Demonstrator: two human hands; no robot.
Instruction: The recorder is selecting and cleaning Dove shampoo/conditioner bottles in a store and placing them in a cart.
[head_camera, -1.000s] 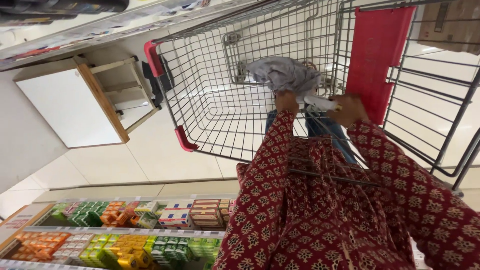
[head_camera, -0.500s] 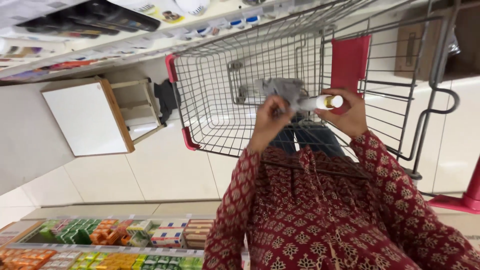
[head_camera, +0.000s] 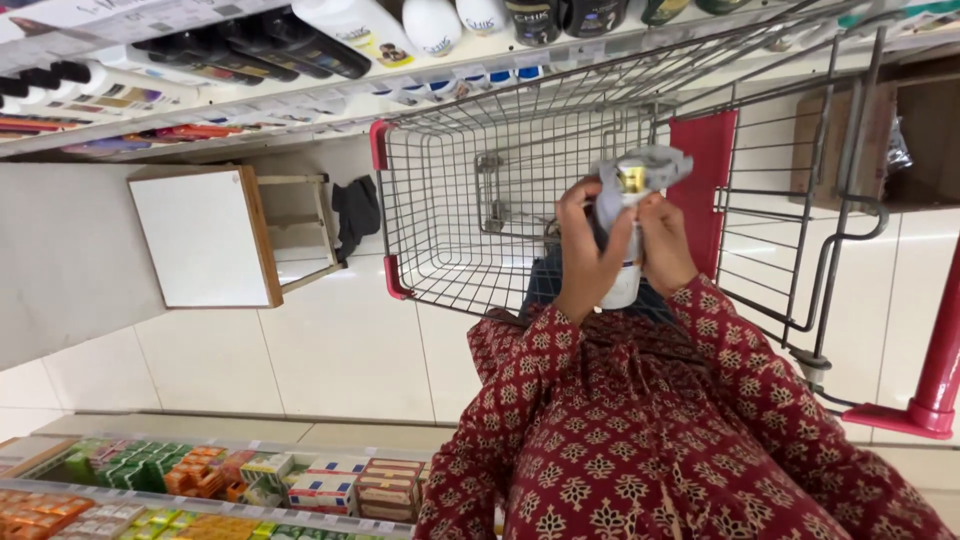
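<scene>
Shop aisle, pale tile floor (head_camera: 330, 350). Shelf (head_camera: 250, 110) w/ bottles far, boxed goods near left, white stool (head_camera: 235, 240) left.

Hands — two: left hand (head_camera: 585, 255), right hand (head_camera: 665, 245), both closed round one white bottle (head_camera: 625, 275) with one grey cloth (head_camera: 640, 172) over its top.
Wire shopping cart (head_camera: 470, 190) — one.
White-topped wooden stool (head_camera: 215, 235) — one.
Dark bottles lying along the upper shelf (head_camera: 260, 50) and boxes on the lower shelf (head_camera: 330, 490) — too many and too cut off to count.
</scene>
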